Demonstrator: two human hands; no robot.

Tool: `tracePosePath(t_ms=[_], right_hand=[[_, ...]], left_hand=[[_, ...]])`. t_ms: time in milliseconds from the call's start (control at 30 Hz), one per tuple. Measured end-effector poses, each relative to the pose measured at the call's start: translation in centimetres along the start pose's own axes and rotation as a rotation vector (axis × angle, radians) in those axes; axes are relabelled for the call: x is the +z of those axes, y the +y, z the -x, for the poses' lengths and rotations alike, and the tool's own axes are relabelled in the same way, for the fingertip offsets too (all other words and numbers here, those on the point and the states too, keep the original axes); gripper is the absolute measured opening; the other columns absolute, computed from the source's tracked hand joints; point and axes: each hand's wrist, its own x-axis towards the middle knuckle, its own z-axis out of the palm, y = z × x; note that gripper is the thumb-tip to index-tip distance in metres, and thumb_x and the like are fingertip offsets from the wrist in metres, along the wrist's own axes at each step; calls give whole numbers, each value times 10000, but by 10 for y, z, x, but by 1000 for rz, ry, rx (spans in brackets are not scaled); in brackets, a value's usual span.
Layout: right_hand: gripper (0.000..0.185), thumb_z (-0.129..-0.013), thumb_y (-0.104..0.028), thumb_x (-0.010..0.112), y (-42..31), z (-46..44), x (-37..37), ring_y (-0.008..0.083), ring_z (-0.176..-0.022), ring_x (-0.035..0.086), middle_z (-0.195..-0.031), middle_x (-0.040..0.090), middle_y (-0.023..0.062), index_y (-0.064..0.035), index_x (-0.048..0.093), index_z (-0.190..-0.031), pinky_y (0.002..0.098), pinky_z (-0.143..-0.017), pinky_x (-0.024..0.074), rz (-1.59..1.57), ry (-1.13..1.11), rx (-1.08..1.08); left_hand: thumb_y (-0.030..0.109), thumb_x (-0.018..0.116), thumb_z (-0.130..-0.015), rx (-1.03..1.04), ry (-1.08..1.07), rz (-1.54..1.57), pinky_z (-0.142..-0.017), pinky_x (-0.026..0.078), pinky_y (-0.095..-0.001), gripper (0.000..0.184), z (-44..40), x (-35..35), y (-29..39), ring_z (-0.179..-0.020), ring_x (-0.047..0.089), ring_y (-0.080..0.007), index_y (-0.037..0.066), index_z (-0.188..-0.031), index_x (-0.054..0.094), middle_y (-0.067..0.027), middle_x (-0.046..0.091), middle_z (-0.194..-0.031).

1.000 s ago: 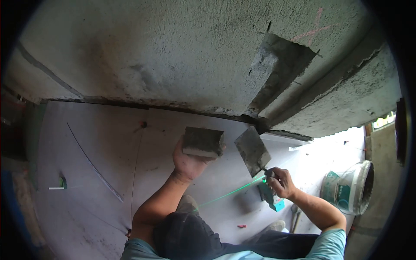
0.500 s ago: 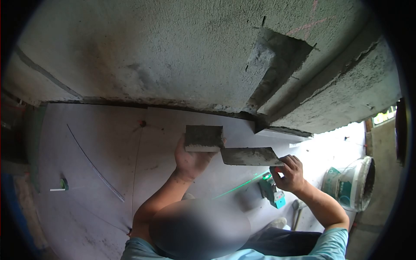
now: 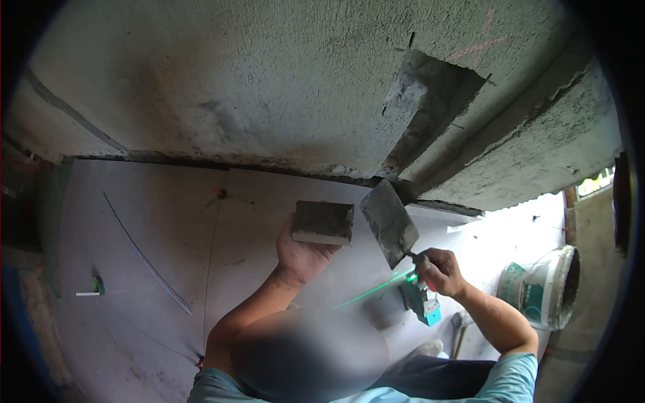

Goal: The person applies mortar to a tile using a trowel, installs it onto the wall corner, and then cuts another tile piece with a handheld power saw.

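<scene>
A small rectangular block [image 3: 324, 238], its upper face coated in dark mortar and its edge pale, rests in my left hand [image 3: 301, 256]. The fingers are wrapped under and behind it, partly hidden. My right hand [image 3: 440, 271] is closed around the handle of a trowel [image 3: 390, 221]. The grey blade is tilted, its far end pointing up toward the wall, with wet mortar smeared near the handle end. A narrow gap separates blade and block. Above them, the rough wall [image 3: 269, 87] has a recessed patch [image 3: 433, 101] near the corner.
A green-beamed laser level [image 3: 422, 302] stands on the pale floor sheeting [image 3: 154, 221] below my right hand. To the right lies a mortar-stained bucket [image 3: 541, 287]. A long thin measuring strip [image 3: 148, 258] and a small green-and-white object [image 3: 94, 287] are at the left.
The trowel has swung from nearly level beside the block to a steep tilt, its far end moving up and away. The block has shifted slightly right and down.
</scene>
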Motion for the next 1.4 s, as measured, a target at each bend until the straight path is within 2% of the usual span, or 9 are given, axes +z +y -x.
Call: tracePosePath(t_ms=[33, 133, 500, 600, 733, 933, 1067, 1267, 1400], right_hand=[[446, -972, -403, 567, -4, 1, 4, 129, -604, 607, -758, 648, 80, 35, 633, -925, 272, -548, 489, -27, -10, 43], [432, -970, -390, 577, 6, 2, 11, 143, -615, 619, -760, 649, 86, 36, 638, -936, 277, -559, 500, -197, -92, 62], [353, -979, -313, 552, 19, 15, 8, 168, -657, 634, -764, 636, 95, 23, 630, -905, 301, -586, 507, 35, -167, 223], [359, -979, -316, 537, 18, 21, 6, 203, -636, 627, -777, 624, 114, 24, 622, -906, 316, -583, 516, -380, -64, 359], [426, -967, -398, 511, -8, 14, -6, 194, -520, 530, -708, 588, 104, 13, 622, -944, 319, -539, 452, -1068, -269, 401], [480, -968, -446, 502, -11, 9, -15, 197, -490, 525, -697, 582, 119, 20, 613, -938, 322, -498, 427, -1006, -347, 389], [474, -976, -433, 489, -5, 7, -19, 204, -491, 532, -704, 586, 129, 24, 606, -928, 329, -501, 434, -946, -282, 410], [423, -975, -394, 518, -30, 4, -16, 205, -534, 574, -698, 593, 115, 14, 596, -895, 320, -516, 484, -459, -118, 402], [362, -961, -303, 492, -47, 1, -30, 188, -644, 614, -764, 630, 104, 25, 645, -970, 328, -610, 517, 0, -249, 287]], left_hand=[[429, 358, -998, -9, 3, 22, -1018, 473, -471, 541, 0, 0, -1, -1272, 505, -327, 41, -1351, 490, -167, 502, -1388], [437, 348, -999, -28, -59, 111, -1039, 438, -487, 559, 2, -2, -2, -1279, 496, -337, 36, -1363, 483, -172, 510, -1389], [425, 346, -989, -16, -103, 181, -1017, 451, -499, 559, 2, -17, 2, -1259, 508, -347, 23, -1349, 491, -187, 518, -1373], [437, 343, -992, -6, -77, 25, -999, 471, -500, 546, 1, -9, 6, -1253, 518, -344, 49, -1343, 503, -169, 525, -1366], [499, 329, -979, -40, -70, -151, -1015, 438, -572, 594, 1, -7, -5, -1278, 472, -422, 85, -1375, 489, -180, 494, -1397], [583, 349, -941, -230, -156, -84, -995, 410, -653, 679, 6, -23, -28, -1273, 427, -517, 125, -1436, 428, -221, 452, -1423], [586, 366, -934, -183, -80, -203, -1001, 425, -617, 699, 7, -26, -27, -1279, 446, -473, 101, -1435, 415, -218, 460, -1416], [560, 411, -932, -112, -42, -422, -1012, 429, -536, 679, 11, -35, -30, -1262, 500, -351, 76, -1407, 436, -164, 508, -1380], [528, 431, -933, -107, 7, -480, -1018, 418, -505, 633, 13, -42, -27, -1231, 521, -314, 80, -1378, 470, -121, 534, -1350]])
